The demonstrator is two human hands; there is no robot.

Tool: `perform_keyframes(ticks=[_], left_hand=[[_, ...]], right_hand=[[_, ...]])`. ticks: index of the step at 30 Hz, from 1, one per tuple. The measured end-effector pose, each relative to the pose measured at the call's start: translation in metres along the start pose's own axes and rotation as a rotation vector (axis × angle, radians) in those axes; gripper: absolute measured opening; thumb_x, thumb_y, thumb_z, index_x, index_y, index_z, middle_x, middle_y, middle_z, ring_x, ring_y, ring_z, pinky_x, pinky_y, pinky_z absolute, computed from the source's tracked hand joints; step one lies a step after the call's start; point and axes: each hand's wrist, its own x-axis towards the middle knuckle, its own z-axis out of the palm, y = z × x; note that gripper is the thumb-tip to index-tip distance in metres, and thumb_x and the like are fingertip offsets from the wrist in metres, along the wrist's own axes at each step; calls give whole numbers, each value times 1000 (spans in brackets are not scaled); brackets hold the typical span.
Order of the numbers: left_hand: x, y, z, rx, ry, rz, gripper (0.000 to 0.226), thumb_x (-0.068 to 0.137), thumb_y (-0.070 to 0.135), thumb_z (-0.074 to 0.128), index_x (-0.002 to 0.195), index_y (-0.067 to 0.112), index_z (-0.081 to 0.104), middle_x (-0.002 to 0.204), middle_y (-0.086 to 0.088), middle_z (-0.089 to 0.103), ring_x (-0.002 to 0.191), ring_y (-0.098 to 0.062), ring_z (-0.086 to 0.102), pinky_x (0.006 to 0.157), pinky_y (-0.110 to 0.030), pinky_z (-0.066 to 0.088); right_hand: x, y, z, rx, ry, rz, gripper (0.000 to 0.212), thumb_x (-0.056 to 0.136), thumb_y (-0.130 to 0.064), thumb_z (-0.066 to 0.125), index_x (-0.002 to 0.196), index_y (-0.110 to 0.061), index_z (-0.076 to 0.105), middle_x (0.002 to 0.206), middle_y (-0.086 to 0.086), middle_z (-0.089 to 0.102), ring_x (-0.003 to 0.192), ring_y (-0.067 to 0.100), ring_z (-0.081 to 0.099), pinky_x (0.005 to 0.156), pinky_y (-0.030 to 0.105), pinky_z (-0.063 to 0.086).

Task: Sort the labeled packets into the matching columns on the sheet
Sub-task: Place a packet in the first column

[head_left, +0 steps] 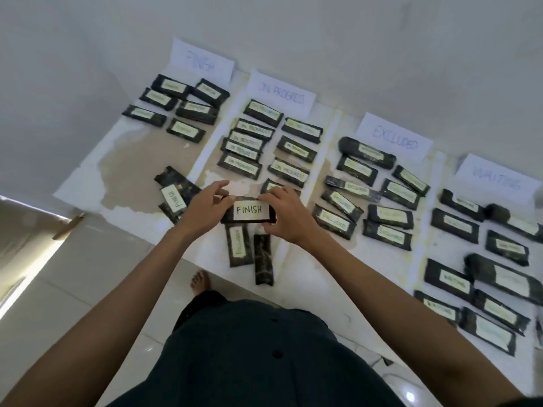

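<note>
FINISH packet (249, 210) above the sheet (126, 148)

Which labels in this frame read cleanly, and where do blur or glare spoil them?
Head view: the held FINISH packet reads sharply; the FINISH header card is faint; WAITING packets at the right edge are smeared and washed out; glare brightens the floor at left.
</note>
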Motion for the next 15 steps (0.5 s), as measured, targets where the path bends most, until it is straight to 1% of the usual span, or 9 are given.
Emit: perform_keyframes(ticks=[3, 6, 8, 9, 13, 15], left_hand=[[20, -24, -48, 130, 109, 70, 44, 93, 28, 52, 134, 17, 45, 126, -6, 55, 113, -21, 52, 98, -37, 43], [44, -48, -92, 231, 163, 71, 45, 92, 26, 52, 134, 14, 45, 130, -13, 53, 118, -28, 49, 103, -43, 39], [60, -63, -118, 262, 168, 63, 46, 92, 27, 51, 135, 16, 44, 133, -14, 50, 123, -31, 45, 105, -47, 37], [68, -70, -130, 272, 165, 59, 47, 91, 26, 52, 136, 16, 43, 134, -13, 49, 124, -31, 44, 106, -47, 37], [98, -96, -164, 321, 128, 42, 52, 89, 22, 55, 138, 15, 39, 138, -14, 45, 128, -31, 40, 107, -45, 35], [112, -104, -173, 346, 95, 44, 55, 88, 20, 56, 140, 15, 38, 141, -14, 42, 131, -32, 36, 108, -44, 32]], right_hand=[[44, -18, 10, 47, -9, 47, 52, 68, -21, 76, 116, -5, 60, 106, 13, 60, 94, 30, 47, 83, 39, 45], [89, -37, 18, 79, -22, 104, 55, 71, -27, 75, 119, -5, 58, 110, 13, 58, 99, 30, 45, 89, 40, 42], [122, -48, 23, 77, -51, 135, 57, 74, -28, 73, 122, -4, 56, 114, 14, 57, 105, 30, 46, 95, 36, 34], [138, -53, 27, 71, -63, 147, 57, 74, -27, 73, 122, -3, 56, 114, 14, 58, 106, 29, 47, 96, 35, 31], [201, -65, 49, 52, -80, 209, 56, 72, -28, 74, 119, -2, 58, 109, 17, 60, 103, 33, 52, 97, 39, 33], [228, -68, 63, 43, -98, 246, 57, 73, -30, 72, 121, -3, 57, 113, 17, 58, 106, 34, 50, 99, 40, 32]])
